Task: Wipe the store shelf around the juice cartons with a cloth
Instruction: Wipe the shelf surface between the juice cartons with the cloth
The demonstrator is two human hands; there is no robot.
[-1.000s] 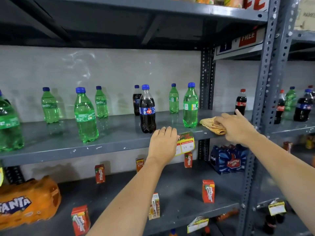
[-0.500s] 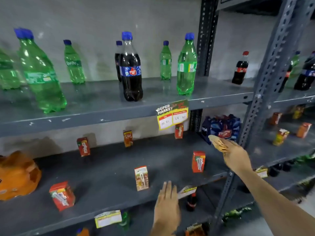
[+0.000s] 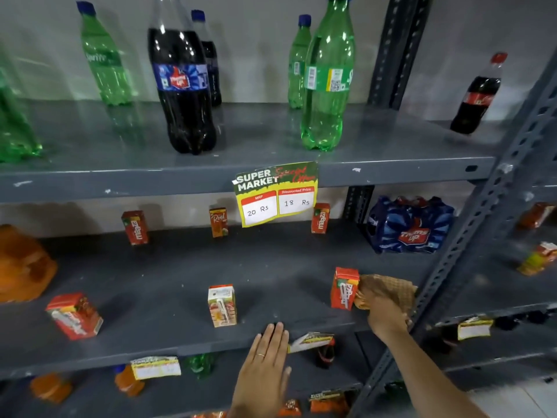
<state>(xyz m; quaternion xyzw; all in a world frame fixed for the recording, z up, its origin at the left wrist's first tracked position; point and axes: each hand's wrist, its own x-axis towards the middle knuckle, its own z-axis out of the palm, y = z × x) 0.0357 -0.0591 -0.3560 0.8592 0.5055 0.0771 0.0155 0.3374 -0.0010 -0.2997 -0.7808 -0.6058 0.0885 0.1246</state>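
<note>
Several small juice cartons stand on the grey middle shelf [image 3: 168, 282]. A red carton [image 3: 344, 288] is at the front right, a pale one [image 3: 222, 305] at front centre, a tilted red one [image 3: 73, 315] at front left, and others [image 3: 134, 227] along the back. My right hand [image 3: 382, 312] holds a yellow-brown cloth [image 3: 388, 289] on the shelf, touching the right side of the red front carton. My left hand [image 3: 268, 357] lies flat with fingers together on the shelf's front edge, holding nothing.
Soda bottles [image 3: 184, 86] stand on the shelf above, with a price tag [image 3: 275, 194] hanging from its edge. A blue shrink-wrapped pack [image 3: 410, 224] sits back right, an orange pack [image 3: 21, 263] at the left. A perforated steel upright [image 3: 470, 236] runs just right of my right hand.
My view dropped from the bottle shelf to the carton shelf. My right hand carried the cloth down onto it beside the red carton. My left hand moved down to this shelf's front edge.
</note>
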